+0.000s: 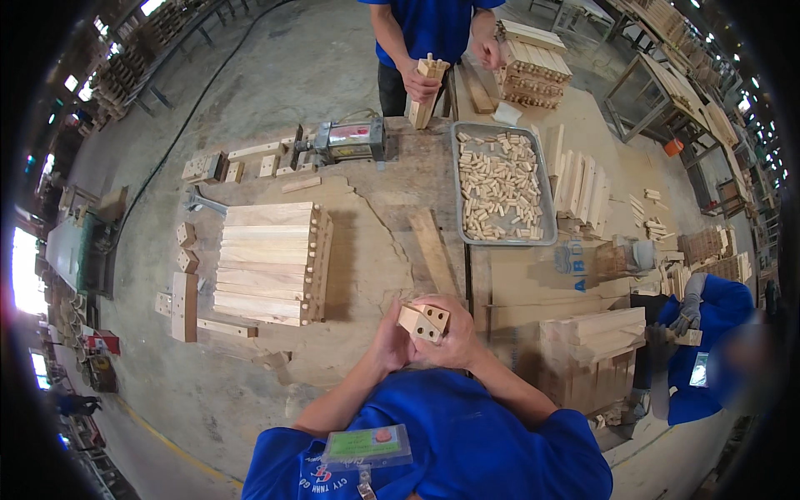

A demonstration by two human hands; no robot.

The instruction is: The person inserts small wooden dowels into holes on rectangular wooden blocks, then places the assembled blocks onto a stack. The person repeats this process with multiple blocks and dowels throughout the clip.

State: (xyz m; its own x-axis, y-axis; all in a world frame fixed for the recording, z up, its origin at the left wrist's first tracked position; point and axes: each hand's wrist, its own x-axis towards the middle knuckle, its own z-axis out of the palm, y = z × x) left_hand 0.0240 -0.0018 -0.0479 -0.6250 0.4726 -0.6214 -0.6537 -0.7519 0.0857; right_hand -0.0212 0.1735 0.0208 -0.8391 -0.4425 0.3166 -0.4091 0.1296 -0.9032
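Note:
Close to my body, my left hand [388,335] and my right hand [456,337] are wrapped round pale wooden pieces [424,322] held together. Their end faces point up and show several round drilled holes; the fingers partly hide the sides. Left of my hands lies a stack of wooden bars [262,262], with dowel pegs sticking out of their right ends. A narrow wooden strip [433,250] rests on the table just beyond my hands. Farther right stands a grey tray [457,187] full of short wooden dowels.
A metal air cylinder [350,140] sits at the table's far side, beside wooden blocks [202,167]. Across the table a co-worker's hand [422,83] grips wooden bars. At right, another person's gloved hand [688,315] is near stacked bars [587,358]. Small blocks [187,235] lie at left.

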